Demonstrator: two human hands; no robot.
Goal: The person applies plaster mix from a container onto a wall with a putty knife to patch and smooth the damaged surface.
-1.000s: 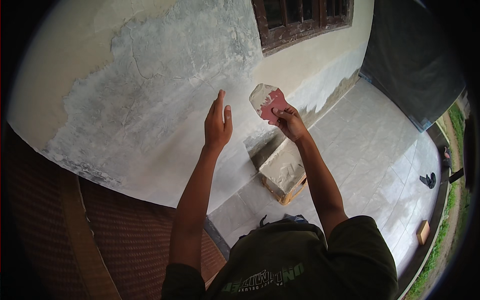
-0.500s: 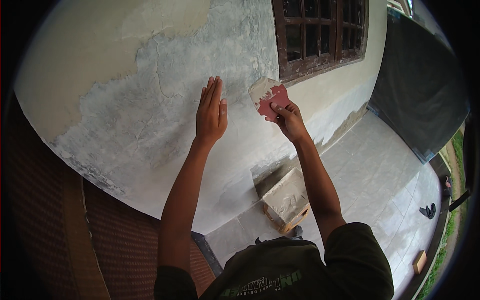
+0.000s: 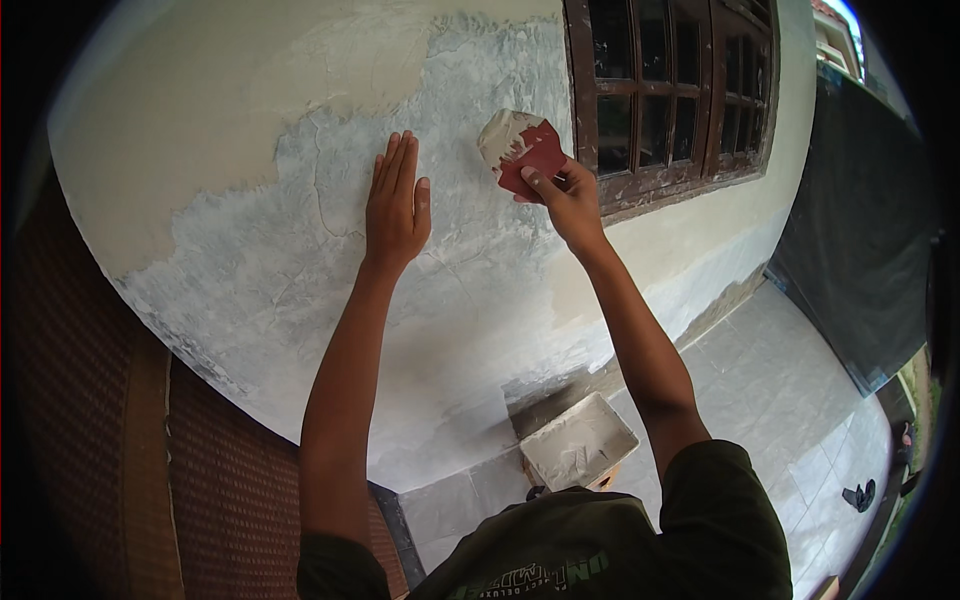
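Patchy grey-white plaster covers the wall (image 3: 300, 250) in front of the person. Against it the left hand (image 3: 397, 205) lies flat, fingers straight and together. The right hand (image 3: 565, 195) pinches a red scraper (image 3: 525, 150), its blade loaded with pale putty and held against the wall just beside a dark wooden window frame (image 3: 660, 100). Below, a putty-smeared box (image 3: 578, 443) sits on the grey tiled floor (image 3: 760, 400).

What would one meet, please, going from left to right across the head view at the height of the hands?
Bare beige wall → grey patched plaster → left hand flat on the wall → red scraper loaded with filler → right hand holding it → brown window frame → dark tarp.
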